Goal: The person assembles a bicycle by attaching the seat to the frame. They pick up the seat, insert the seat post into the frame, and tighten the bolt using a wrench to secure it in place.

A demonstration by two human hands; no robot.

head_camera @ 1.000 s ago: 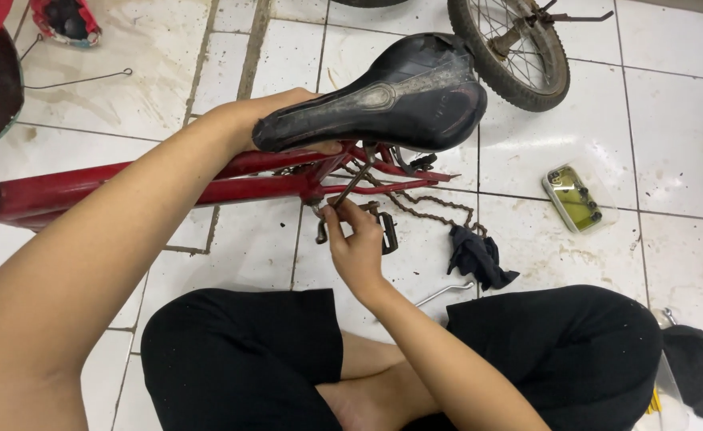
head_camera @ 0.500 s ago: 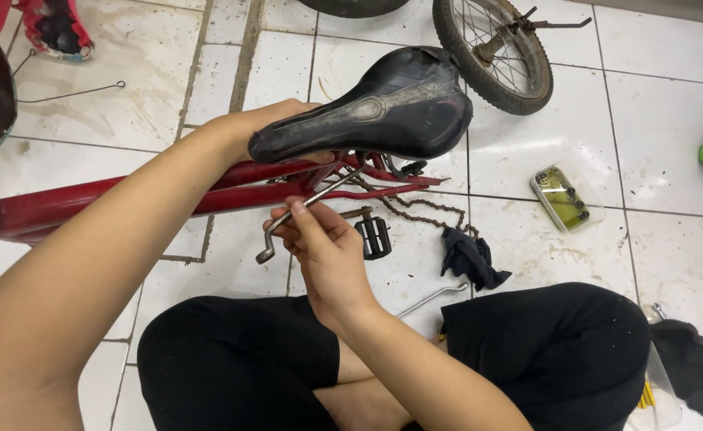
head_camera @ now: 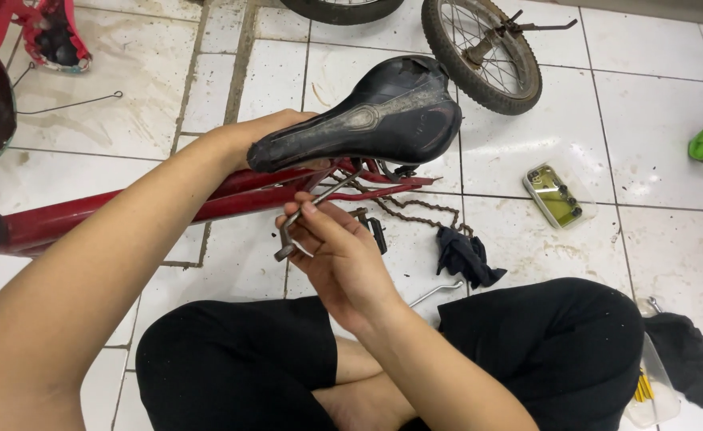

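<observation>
Steadying worn black bicycle saddle [head_camera: 367, 120] by left hand [head_camera: 260, 132], fingers hidden, grip state unclear; right hand [head_camera: 331, 251] fingers clamped on grey metal wrench [head_camera: 312, 215]; wrench best kept square on the fastener under the red steel frame [head_camera: 232, 195].

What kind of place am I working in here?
Probably an informal bicycle repair spot on a tiled floor, at home or in a small shop. A red frame with a saddle lies in front, a loose wheel and chain nearby, and the right hand grips a metal tool.
</observation>
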